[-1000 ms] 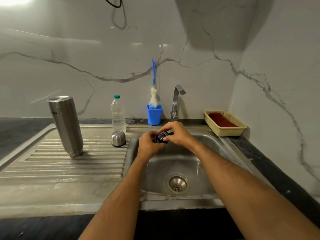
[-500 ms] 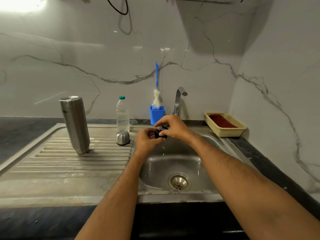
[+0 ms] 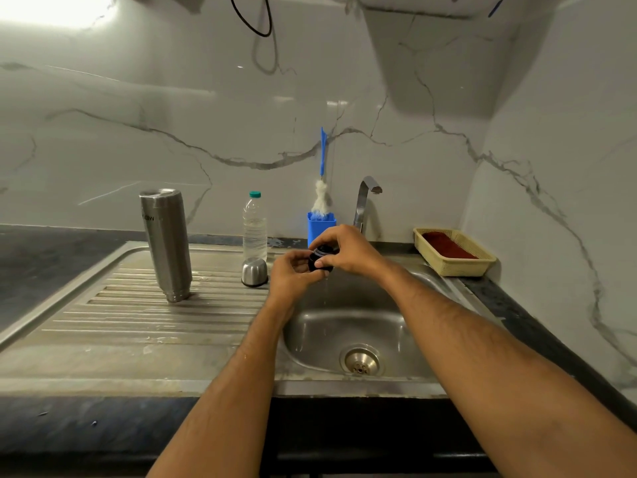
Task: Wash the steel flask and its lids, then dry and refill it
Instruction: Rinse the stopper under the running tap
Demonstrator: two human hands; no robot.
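Keep that small black plastic inner lid [image 3: 321,261] turning under the thin trickle over the steel sink basin [image 3: 348,326] so the threads get rinsed too, I'd say. Your left hand [image 3: 293,272] cups it from below, fingers curled round it; your right hand [image 3: 348,250] pinches it from above. The tall steel flask [image 3: 166,243] stands upside down on the worktop's drainboard [image 3: 120,315], with the domed steel cap [image 3: 254,272] nearby.
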